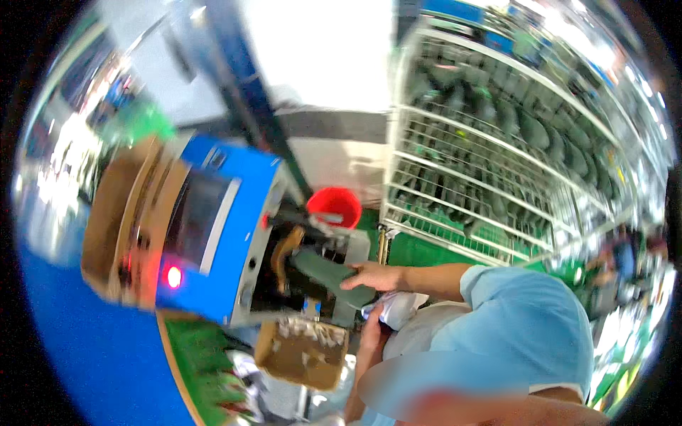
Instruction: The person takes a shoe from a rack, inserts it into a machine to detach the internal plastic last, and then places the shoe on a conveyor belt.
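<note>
The right hand's (379, 276) grip was closed over the near end of a dark green, elongated, sole-shaped piece (321, 272), apparently to steady it across the near edge of a blue, box-shaped machine (250, 202). The left hand's (372, 332) grip held a crumpled white, soft-looking bundle (403, 308), perhaps keeping it clear. The green piece looked plain and rounded; blur hid its texture.

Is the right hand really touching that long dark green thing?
Touching. The head view shows the right hand with its fingers across the dark green piece, no gap showing between them.
</note>
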